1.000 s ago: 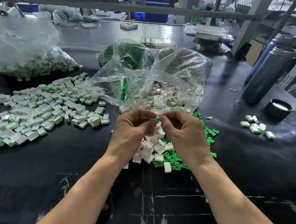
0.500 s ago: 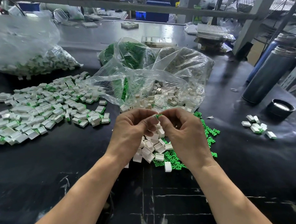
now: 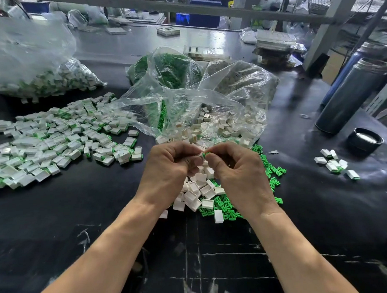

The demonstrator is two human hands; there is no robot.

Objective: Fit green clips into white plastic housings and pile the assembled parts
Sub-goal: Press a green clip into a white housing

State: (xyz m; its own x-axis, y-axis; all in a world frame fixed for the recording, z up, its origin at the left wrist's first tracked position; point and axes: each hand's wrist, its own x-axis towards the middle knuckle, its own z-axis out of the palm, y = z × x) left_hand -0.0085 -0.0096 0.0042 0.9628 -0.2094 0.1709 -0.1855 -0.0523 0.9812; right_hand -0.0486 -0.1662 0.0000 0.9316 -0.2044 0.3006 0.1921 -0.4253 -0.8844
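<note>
My left hand (image 3: pixel 167 170) and my right hand (image 3: pixel 237 173) meet above the table's middle, fingertips together. Between them they pinch a green clip (image 3: pixel 205 155) against a white housing (image 3: pixel 200 156) that is mostly hidden by my fingers. Below my hands lies a small heap of empty white housings (image 3: pixel 197 193) beside loose green clips (image 3: pixel 271 171). A wide pile of assembled parts (image 3: pixel 56 143), white with green edges, spreads over the left of the black table.
A clear bag of white housings (image 3: pixel 220 122) and a bag of green clips (image 3: pixel 167 68) lie open behind my hands. Another filled bag (image 3: pixel 48 80) sits far left. At right stand two metal flasks (image 3: pixel 352 93), a black lid (image 3: pixel 365 139) and a few assembled parts (image 3: pixel 334 163).
My hands have stayed together at the same spot. My fingers have shifted slightly around the clip and housing. Nothing else on the table has moved.
</note>
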